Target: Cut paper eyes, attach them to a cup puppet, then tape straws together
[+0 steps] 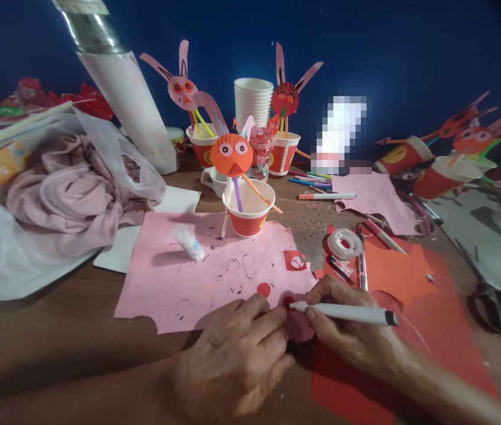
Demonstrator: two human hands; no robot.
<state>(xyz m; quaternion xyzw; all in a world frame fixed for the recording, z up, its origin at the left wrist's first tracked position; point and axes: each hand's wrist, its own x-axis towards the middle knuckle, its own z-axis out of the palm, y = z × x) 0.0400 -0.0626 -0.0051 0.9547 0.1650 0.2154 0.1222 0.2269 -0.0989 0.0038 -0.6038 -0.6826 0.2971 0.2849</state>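
My right hand (345,321) is closed around a white marker (348,313) with a black end. The marker's tip touches a small red paper circle (288,302) that carries dark marks. My left hand (244,348) lies palm down with its fingers curled together, fingertips pressing at the circle's edge. Beneath is a pink paper sheet (144,283) with dark marks and a ragged edge. Another red circle (263,289) lies just above my left fingers. A small white bottle (189,243) stands tilted on the sheet. Behind it is a paper cup (247,221) with an orange-faced paper figure (231,154).
Tape roll (345,243), red sheets (445,330) and black scissors (487,304) lie to the right. Several more cup figures and a cup stack (253,106) stand behind. A tilted white flask (126,106) and a plastic bag with pink cloth (68,189) occupy the left.
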